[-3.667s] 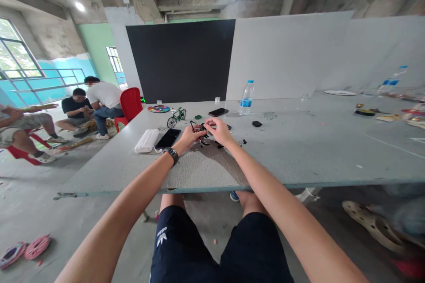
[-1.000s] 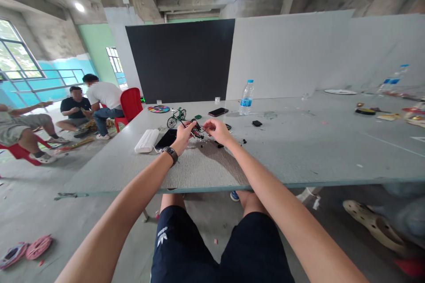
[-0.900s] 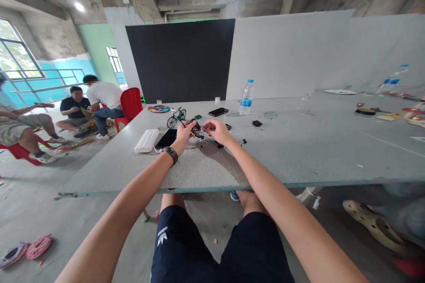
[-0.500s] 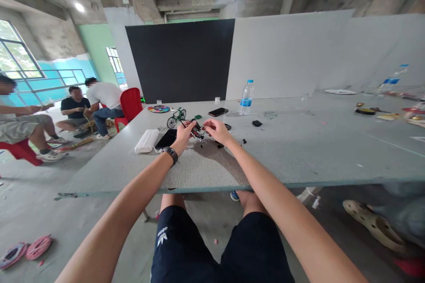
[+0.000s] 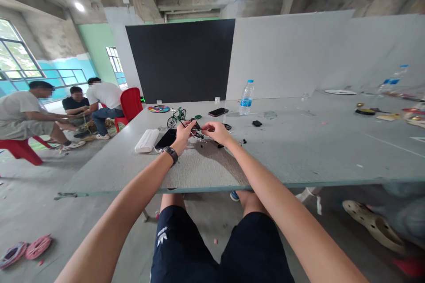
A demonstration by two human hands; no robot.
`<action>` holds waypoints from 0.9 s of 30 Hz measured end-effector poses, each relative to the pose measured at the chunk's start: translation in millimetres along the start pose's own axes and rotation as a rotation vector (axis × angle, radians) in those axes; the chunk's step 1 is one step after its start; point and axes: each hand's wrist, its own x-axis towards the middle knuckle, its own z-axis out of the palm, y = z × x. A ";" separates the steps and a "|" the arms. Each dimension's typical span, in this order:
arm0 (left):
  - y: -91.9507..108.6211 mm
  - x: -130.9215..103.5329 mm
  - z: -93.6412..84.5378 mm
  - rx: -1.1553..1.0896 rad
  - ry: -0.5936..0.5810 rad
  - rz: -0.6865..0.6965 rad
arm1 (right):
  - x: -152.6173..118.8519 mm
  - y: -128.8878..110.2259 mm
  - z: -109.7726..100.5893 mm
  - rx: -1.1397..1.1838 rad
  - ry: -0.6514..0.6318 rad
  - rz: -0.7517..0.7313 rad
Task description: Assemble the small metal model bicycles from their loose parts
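Observation:
My left hand (image 5: 184, 135) is closed on a small dark model bicycle frame (image 5: 197, 131), held just over the table. From the other side my right hand (image 5: 215, 131) meets it, thumb and fingers pinched at the frame's right end; whatever sits between those fingertips is too small to make out. Just beyond my left hand stands a green model bicycle (image 5: 176, 117) on its wheels. A black wheel-like ring (image 5: 227, 127) lies partly hidden behind my right hand. Small black pieces (image 5: 245, 141) are scattered on the tabletop around my hands.
The grey table (image 5: 282, 150) carries a white box-shaped item (image 5: 146, 140), a dark phone (image 5: 166, 139), another phone (image 5: 218, 112), a water bottle (image 5: 246, 97), a black square piece (image 5: 256, 123) and a colourful disc (image 5: 158, 109). Several people sit at the left near a red chair (image 5: 130, 105).
My right hand has shifted slightly left, closer to the bicycle frame. My left hand stays in place. At the far left, a seated person has leaned forward.

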 end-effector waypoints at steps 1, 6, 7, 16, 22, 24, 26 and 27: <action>0.3 -0.3 0.0 -0.001 0.002 -0.003 | 0.1 0.4 0.2 0.005 -0.004 0.005; 0.5 -0.6 -0.1 -0.001 0.012 -0.008 | 0.8 3.8 1.3 0.026 -0.021 0.023; 0.3 -0.4 -0.1 -0.006 0.010 -0.008 | 0.9 4.2 1.5 0.027 -0.027 0.019; 0.3 -0.4 -1.1 -0.010 -0.037 -0.041 | 1.2 1.3 1.4 0.011 0.030 -0.010; -2.0 -1.5 -0.7 0.010 -0.123 -0.063 | 2.0 3.9 -0.3 -0.030 0.079 -0.046; -2.3 -1.4 -0.6 0.008 -0.134 -0.069 | 1.9 5.0 -0.3 -0.039 0.078 -0.044; -2.1 -1.4 -0.6 0.007 -0.122 -0.067 | 1.6 5.0 0.1 -0.016 0.074 -0.027; -1.9 -1.5 -0.6 0.008 -0.114 -0.066 | 1.5 4.6 0.4 0.005 0.071 -0.011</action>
